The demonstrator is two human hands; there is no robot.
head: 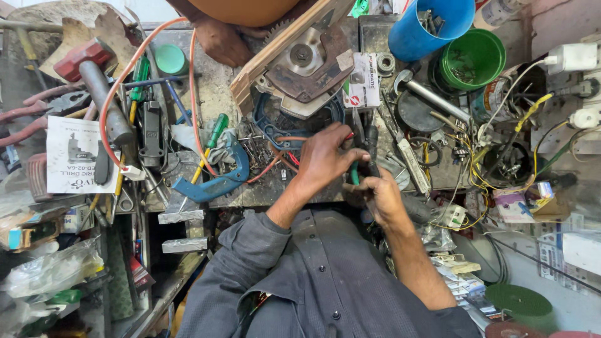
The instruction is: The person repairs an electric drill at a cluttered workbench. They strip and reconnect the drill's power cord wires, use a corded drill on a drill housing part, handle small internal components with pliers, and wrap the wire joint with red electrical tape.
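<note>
Far left of bench: red-headed hammer (87,59) lying with its grey handle toward the near edge, beside red-handled pliers (37,112). A printed paper sheet (72,156) with a drill picture lies below them.

Next right: orange cable (116,87) loops across the clutter; green-handled screwdriver (216,131) rests diagonally, its tip toward a blue C-shaped clamp frame (213,181) at the bench edge. Green round lid (169,59) sits further back.

Centre back: circular saw unit (307,62) with round blade guard, a wooden strip (282,53) lying across its left side. Another person's hand (222,40) rests on the bench just behind it.

Centre front: left hand (325,156) curled, fingers closed down around the top of a small tool with a green grip (355,175); red and orange wires run just left of it. Right hand (382,197) directly beside and touching, wrapped closed around a dark part; what that part is cannot be told. Both hands held over the near bench edge, above the grey shirt.

Right: steel socket wrench (432,97), yellow wires (482,169), blue plastic cup (429,25), green tub (472,59). White plug adapter (573,56) at far right.
</note>
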